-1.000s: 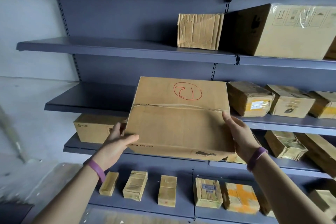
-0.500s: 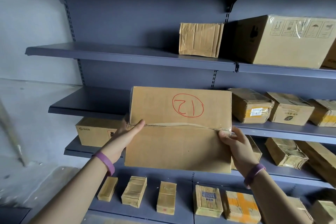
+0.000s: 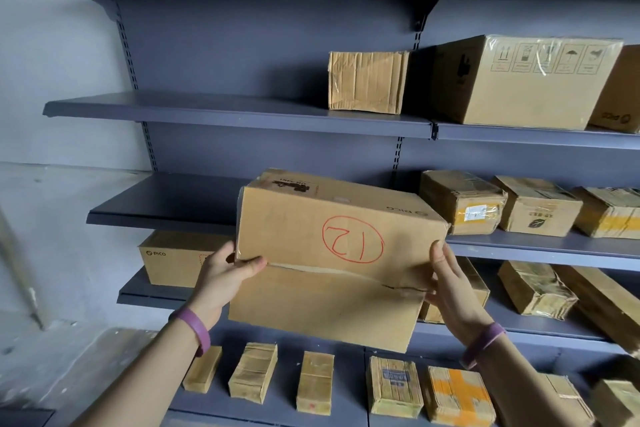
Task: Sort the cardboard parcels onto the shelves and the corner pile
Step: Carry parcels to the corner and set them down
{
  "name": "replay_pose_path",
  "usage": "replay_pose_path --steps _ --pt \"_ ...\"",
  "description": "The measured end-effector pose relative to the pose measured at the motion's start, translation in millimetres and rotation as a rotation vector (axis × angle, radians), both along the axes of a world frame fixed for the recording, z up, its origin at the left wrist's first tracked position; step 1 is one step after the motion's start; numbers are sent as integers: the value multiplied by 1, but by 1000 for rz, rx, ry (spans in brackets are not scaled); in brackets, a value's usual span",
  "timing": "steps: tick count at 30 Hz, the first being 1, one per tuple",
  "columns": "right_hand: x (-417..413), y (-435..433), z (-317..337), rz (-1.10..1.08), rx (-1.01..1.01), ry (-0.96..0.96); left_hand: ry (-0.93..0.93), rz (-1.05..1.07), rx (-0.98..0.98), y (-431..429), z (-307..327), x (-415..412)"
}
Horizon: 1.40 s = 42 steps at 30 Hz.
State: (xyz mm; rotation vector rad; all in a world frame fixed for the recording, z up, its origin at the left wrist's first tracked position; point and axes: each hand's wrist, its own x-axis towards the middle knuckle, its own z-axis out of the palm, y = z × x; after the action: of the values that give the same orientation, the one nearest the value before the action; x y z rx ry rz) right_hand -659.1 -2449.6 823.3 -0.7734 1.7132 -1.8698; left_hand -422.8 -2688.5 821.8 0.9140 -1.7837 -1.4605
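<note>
grey shelves [image 3: 207, 111] with small parcels [image 3: 462, 201] around box [image 3: 332, 284]

This was a parcel storeroom. Grey metal shelving [image 3: 242, 113] on slotted uprights [image 3: 125, 48] covered the far wall in several tiers, all stocked with taped cardboard. Large cartons [image 3: 519, 87] sat on the upper right, medium boxes [image 3: 460, 201] a tier below, and small parcels [image 3: 254, 371] stood in a row on the lowest shelf. One box [image 3: 311, 218] carried a red circled number. A bare plaster wall [image 3: 52, 80] stood to the left.
</note>
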Motion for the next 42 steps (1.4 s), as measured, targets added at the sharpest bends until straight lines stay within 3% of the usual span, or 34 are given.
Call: replay_pose_path --steps 4,10,15,20,29,38,42 --pt "-2 5 17 12 23 -125 -68 82 -53 4 -4 4" --pt "-1 7 39 -89 43 -52 -33 13 57 8 -6 11" --pt "-5 15 29 -61 -8 -30 17 -92 374 4 9 14" --pt "-9 17 20 57 -104 -8 -130 -216 242 -4 15 18" --pt "-20 23 4 187 -145 -73 35 -286 202 -3 22 17" --pt "-23 14 12 37 -14 -30 -52 -353 152 -6 2 28" --pt "-17 8 26 -29 11 -100 -87 -372 116 -8 -8 25"
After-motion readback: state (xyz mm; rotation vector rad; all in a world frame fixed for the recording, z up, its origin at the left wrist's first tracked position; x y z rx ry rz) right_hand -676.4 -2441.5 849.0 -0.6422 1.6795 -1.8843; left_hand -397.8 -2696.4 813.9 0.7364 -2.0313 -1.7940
